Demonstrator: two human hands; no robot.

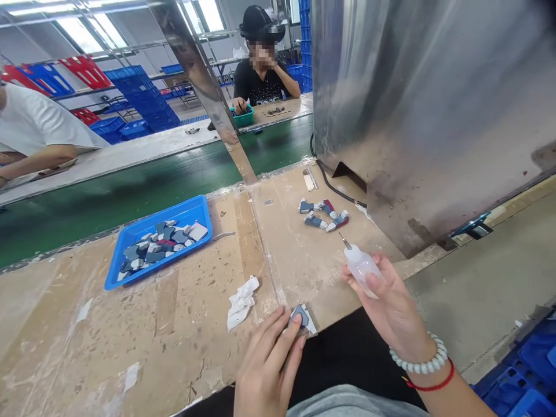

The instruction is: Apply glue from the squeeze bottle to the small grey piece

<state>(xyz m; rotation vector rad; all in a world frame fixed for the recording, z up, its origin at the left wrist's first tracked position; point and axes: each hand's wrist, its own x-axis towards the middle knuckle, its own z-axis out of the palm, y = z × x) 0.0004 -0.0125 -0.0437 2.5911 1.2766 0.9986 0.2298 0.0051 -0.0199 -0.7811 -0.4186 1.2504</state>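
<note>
The left hand's fingertips [290, 331] pinch a small grey-and-white piece [301, 318] against the near edge of the worn wooden bench [182, 330], fingers drawn together over its near side. The left hand [269, 370] is otherwise relaxed. The right hand [393, 310] wraps a small squeeze bottle [362, 267], thumb and fingers closed round its belly, with the thin metal nozzle pointing up and away over the bench.

The piece looks light, flat and stiff (probably moulded plastic or rubber), best gripped by its edges so the top face stays bare. The bottle is translucent, soft-walled and likely to spill a drop under a hard squeeze, so the hold belongs at mid-body.

Just beside the left hand lies a crumpled white rag [241, 301]. Further out, a cluster of grey, white and red pieces [324, 214] sits near the big steel housing [434, 116], and a shallow blue tray [130, 272] holds more such pieces. Beyond the green belt [130, 194], two other people sit at the far bench.
</note>
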